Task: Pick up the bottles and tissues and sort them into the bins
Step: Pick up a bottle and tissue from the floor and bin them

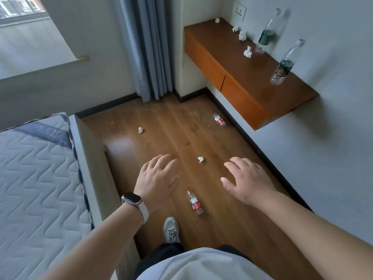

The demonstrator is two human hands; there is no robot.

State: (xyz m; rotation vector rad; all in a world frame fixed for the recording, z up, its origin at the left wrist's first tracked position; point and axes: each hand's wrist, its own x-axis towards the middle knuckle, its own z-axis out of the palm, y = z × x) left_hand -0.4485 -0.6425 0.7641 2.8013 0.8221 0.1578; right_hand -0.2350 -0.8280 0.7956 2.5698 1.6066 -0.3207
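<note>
My left grip (156, 178) and right grip (247, 179) hang released, empty, over the floor (161, 128); a red-label bottle (194, 201) lies between them at 6 o'clock, a tissue (200, 159) at 12, the bed (38, 178) at 9.

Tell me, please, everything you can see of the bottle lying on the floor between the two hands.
The bottle is small, clear plastic, with a red cap and a red and white label round its middle. It looks empty or nearly so. It lies on its side on the wooden floor, cap pointing away from the person, just ahead of the shoe. Nothing but the floor touches it; both hands hover above, open.
</note>
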